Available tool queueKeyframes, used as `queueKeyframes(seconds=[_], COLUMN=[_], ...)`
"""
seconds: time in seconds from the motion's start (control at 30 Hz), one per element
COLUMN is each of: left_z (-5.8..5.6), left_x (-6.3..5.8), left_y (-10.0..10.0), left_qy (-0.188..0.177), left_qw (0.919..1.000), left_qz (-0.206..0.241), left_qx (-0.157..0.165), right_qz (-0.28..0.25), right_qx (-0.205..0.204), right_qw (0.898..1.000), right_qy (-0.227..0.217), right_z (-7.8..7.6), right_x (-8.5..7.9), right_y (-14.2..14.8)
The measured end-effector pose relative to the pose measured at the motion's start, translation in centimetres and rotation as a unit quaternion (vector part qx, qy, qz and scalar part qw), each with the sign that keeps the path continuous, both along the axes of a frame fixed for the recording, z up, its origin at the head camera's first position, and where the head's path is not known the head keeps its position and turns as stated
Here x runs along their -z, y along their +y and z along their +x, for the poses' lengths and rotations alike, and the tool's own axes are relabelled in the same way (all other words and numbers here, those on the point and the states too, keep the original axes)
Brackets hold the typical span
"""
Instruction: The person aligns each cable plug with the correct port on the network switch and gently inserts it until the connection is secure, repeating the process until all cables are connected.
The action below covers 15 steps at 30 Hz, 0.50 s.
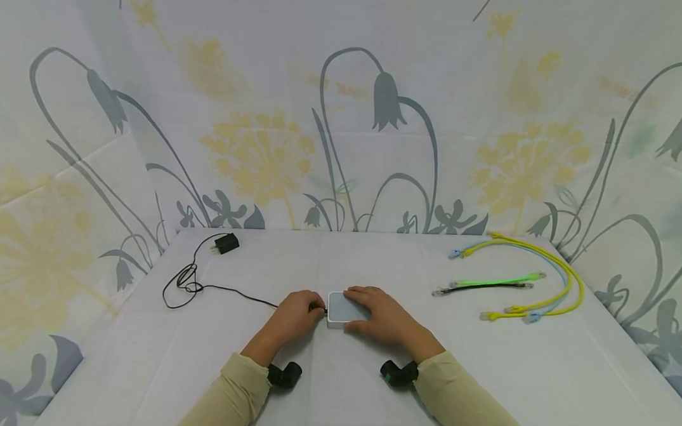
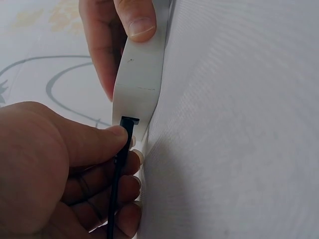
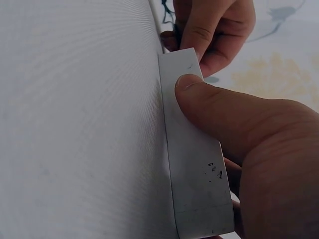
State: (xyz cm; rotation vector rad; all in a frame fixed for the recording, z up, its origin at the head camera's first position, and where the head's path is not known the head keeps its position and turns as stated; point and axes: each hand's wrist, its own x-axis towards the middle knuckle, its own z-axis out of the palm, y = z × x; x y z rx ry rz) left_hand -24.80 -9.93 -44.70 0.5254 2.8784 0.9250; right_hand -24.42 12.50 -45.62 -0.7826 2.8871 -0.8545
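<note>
A small white box with a grey top (image 1: 345, 308) lies flat on the table in the head view. My right hand (image 1: 388, 316) grips it from the right, with the thumb (image 3: 199, 97) pressed on its near side. The black plug (image 2: 125, 130) of a thin cable is at a dark port (image 2: 133, 120) in the box's left side; how deep it sits I cannot tell. Between thumb and fingers, my left hand (image 1: 294, 315) pinches this plug. From there the black cable (image 1: 230, 288) runs left, partly coiled, to a black power adapter (image 1: 226, 243).
Right of the hands lie yellow network cables (image 1: 578, 285), a light blue cable (image 1: 561, 270), a short green cable (image 1: 492, 281) and a short black cable (image 1: 487, 286). A white cloth covers the table (image 1: 349, 390). Behind it hangs a flower-patterned curtain (image 1: 350, 162).
</note>
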Motion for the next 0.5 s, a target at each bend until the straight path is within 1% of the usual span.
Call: queueKeyframes(seconds=[0.33, 0.5], left_z=[0.32, 0.32], left_x=[-0.3, -0.28], left_y=[0.2, 0.29], left_qy=[-0.007, 0.002], left_qw=[0.9999, 1.0], left_qz=[0.004, 0.001], left_qx=[-0.01, -0.006], right_qz=[0.015, 0.021], right_qx=[-0.005, -0.007], right_qw=[1.0, 1.0], right_qy=[0.002, 0.007], right_z=[-0.02, -0.08], right_x=[0.06, -0.02], right_y=[-0.05, 0.02])
